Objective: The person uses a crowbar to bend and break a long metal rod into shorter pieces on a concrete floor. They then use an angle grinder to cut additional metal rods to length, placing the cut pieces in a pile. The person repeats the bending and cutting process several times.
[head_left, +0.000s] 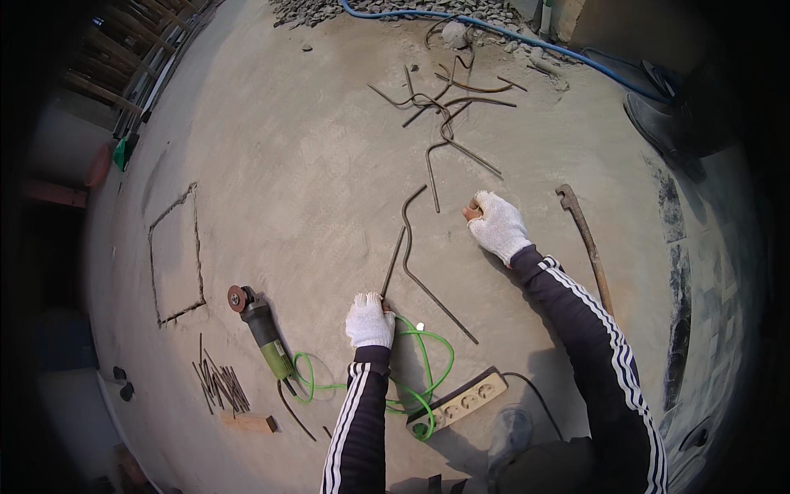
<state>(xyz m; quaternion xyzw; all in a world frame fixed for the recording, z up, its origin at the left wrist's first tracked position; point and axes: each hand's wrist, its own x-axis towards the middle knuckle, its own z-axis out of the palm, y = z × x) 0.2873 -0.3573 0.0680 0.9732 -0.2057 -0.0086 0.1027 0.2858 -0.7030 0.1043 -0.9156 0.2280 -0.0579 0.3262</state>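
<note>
My left hand [370, 321], in a white glove with bare fingertips, is closed around the near end of a short straight steel rod [393, 263]. Just right of it, a longer bent steel rod [409, 263] lies on the concrete. My right hand [499, 224], gloved the same way, is held curled to the right of that bent rod and apart from it. Nothing sticks out of its fingers. Several more bent rods [444, 123] lie in a loose heap farther ahead.
An angle grinder [267, 333] lies at left, its green cord [448, 350] looping toward a power strip [465, 399]. Cut rods [220, 387] rest by a wood block [251, 423]. A bar with a notched head [584, 235] lies right. A blue hose [494, 31] crosses behind; another person's shoe [662, 132] stands far right.
</note>
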